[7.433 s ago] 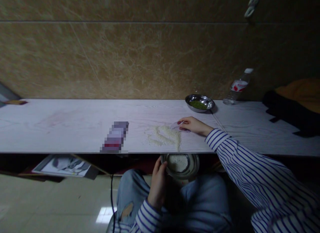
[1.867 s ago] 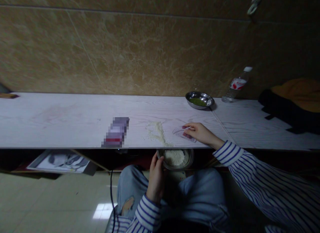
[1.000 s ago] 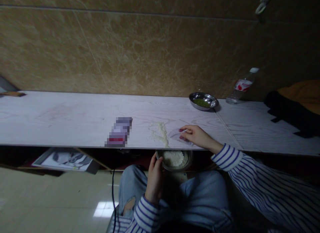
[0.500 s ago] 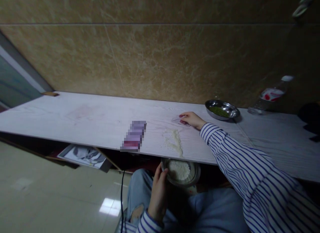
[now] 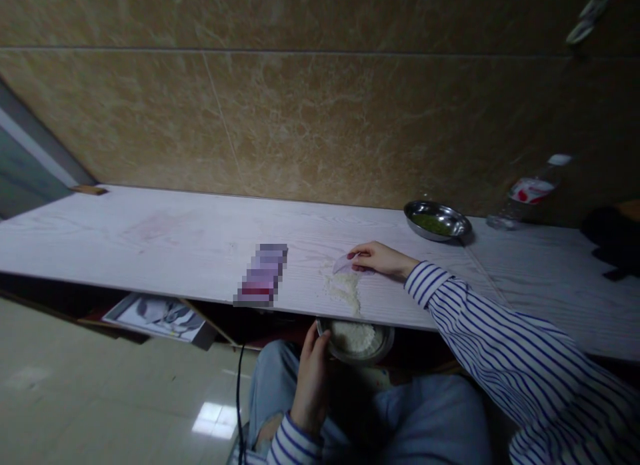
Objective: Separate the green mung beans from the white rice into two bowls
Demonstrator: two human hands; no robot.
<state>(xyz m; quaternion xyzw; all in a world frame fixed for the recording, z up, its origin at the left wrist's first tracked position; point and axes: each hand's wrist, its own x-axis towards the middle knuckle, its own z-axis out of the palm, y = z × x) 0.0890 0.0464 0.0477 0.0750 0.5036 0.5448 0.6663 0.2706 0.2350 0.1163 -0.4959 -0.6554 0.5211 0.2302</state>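
Note:
A small heap of white rice (image 5: 343,288) lies on the pale wooden table (image 5: 150,242) near its front edge. My right hand (image 5: 381,259) pinches a thin clear plastic card (image 5: 344,263) and rests its edge at the back of the heap. Below the table edge, my left hand (image 5: 311,378) grips the rim of a metal bowl (image 5: 384,338) that holds white rice, resting over my lap.
A metal dish with green grains (image 5: 437,220) and a plastic water bottle (image 5: 525,193) stand at the back right against the marble wall. A blurred-out flat object (image 5: 261,274) lies left of the rice. Dark cloth (image 5: 613,242) sits far right. A cable (image 5: 238,398) hangs below.
The rice heap has shrunk and the bowl holds more. In the last half second my right hand came from behind the heap toward me, onto its back edge. The camera has turned left.

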